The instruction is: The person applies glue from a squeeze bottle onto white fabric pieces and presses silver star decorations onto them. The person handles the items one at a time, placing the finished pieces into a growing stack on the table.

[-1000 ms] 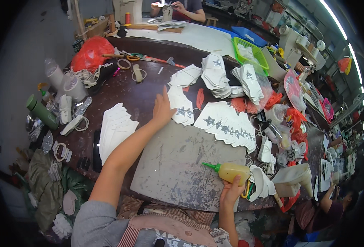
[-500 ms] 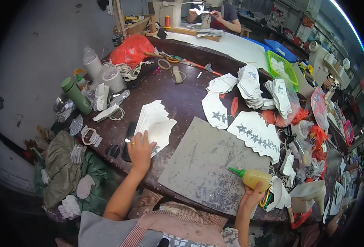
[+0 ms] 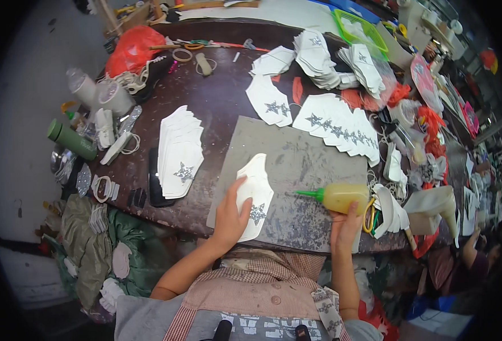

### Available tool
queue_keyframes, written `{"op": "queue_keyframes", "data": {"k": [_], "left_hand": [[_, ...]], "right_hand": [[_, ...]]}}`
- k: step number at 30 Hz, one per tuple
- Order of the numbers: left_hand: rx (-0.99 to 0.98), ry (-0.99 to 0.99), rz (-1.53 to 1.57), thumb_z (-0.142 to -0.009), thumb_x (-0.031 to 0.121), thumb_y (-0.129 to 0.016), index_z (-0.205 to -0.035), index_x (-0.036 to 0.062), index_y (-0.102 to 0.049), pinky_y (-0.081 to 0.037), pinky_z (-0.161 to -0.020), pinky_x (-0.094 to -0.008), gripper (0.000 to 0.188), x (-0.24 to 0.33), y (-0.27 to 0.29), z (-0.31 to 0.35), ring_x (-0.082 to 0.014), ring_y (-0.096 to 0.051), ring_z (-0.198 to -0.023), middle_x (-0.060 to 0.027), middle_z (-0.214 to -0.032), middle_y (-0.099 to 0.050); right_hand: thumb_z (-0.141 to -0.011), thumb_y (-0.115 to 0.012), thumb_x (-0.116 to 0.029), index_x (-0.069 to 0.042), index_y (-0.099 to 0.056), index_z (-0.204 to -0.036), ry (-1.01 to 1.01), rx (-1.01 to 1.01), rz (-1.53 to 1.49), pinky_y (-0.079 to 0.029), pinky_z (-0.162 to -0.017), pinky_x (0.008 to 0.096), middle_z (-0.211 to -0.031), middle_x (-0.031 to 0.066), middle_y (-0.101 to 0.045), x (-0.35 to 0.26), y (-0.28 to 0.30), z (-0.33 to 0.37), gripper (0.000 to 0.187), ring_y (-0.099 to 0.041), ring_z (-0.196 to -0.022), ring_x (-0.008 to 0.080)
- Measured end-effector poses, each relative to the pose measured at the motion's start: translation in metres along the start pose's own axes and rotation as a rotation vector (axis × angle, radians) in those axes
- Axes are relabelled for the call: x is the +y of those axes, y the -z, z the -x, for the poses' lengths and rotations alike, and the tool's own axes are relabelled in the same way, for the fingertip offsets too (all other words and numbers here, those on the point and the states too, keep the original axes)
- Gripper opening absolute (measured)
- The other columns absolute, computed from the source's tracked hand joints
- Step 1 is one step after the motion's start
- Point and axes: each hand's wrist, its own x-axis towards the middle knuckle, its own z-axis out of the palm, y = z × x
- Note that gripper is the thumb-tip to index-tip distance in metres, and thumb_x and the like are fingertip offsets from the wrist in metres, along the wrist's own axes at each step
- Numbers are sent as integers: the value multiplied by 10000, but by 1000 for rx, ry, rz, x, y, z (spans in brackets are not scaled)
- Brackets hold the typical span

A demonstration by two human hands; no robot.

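My left hand point(image 3: 231, 213) holds a single white shaped piece point(image 3: 255, 190) with a glittery star, thumb on top, over the left part of the grey board point(image 3: 296, 159). My right hand point(image 3: 343, 230) grips a squeeze bottle point(image 3: 344, 196) of yellowish liquid. The bottle lies tilted nearly level, its green nozzle pointing left toward the white piece. To the left, a fanned stack of white pieces point(image 3: 177, 148) with a star on the uppermost partly covers a flat black object point(image 3: 157, 193). Beyond the board lies a spread row of starred white pieces point(image 3: 333, 128).
More white pieces are piled at the back point(image 3: 316, 59). A green flask point(image 3: 71, 139), thread cones point(image 3: 113, 98) and a red plastic bag point(image 3: 134, 50) line the left side. Yellow-handled scissors point(image 3: 368, 219) and a pale container point(image 3: 430, 207) sit at the right. A lime basket point(image 3: 362, 31) stands behind.
My left hand has moved right from the stack, bringing one white piece over the board. My right hand still holds the bottle. The view has tilted downward.
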Motion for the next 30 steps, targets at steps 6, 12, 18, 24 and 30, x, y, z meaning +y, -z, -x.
{"op": "queue_keyframes", "data": {"k": [6, 12, 18, 24, 30], "left_hand": [[-192, -127, -472, -873, 170, -675, -1221, 101, -640, -500, -640, -420, 356, -1, 8, -1, -304, -603, -772, -109, -867, -512], [-317, -145, -464, -848, 240, -714, -1270, 85, -609, -513, -696, -399, 462, -4, 18, -1, -309, -592, -900, -127, -970, -498], [-256, -180, -439, -829, 236, -740, -1284, 106, -618, -497, -669, -395, 489, -9, 17, 0, -306, -575, -848, -120, -935, -486], [-253, -153, -454, -827, 235, -738, -1273, 103, -620, -497, -661, -388, 480, -2, 15, 0, -302, -574, -849, -113, -935, -491], [-243, -164, -465, -817, 231, -746, -1258, 101, -625, -492, -663, -392, 475, -2, 17, 0, -299, -572, -843, -113, -932, -490]], "right_hand": [[-986, -611, -293, 48, -528, -1165, -115, -111, 178, -607, -792, 426, -1077, 149, -642, 11, -34, -2, 394, -684, -957, 278], [-974, -634, -276, 46, -525, -1162, -125, -121, 236, -617, -769, 399, -1060, 141, -638, 13, -45, -9, 389, -688, -939, 258], [-930, -702, -280, 26, -562, -1161, -129, -119, 312, -567, -667, 257, -998, 71, -641, 11, -45, -1, 408, -654, -840, 143], [-901, -733, -294, 27, -576, -1174, -117, -202, 454, -536, -675, 253, -1009, 67, -643, 10, -26, 21, 450, -634, -841, 131], [-897, -736, -298, 24, -592, -1154, -178, -131, 391, -513, -760, 277, -999, 58, -642, 4, -34, 27, 436, -615, -882, 133]]}}
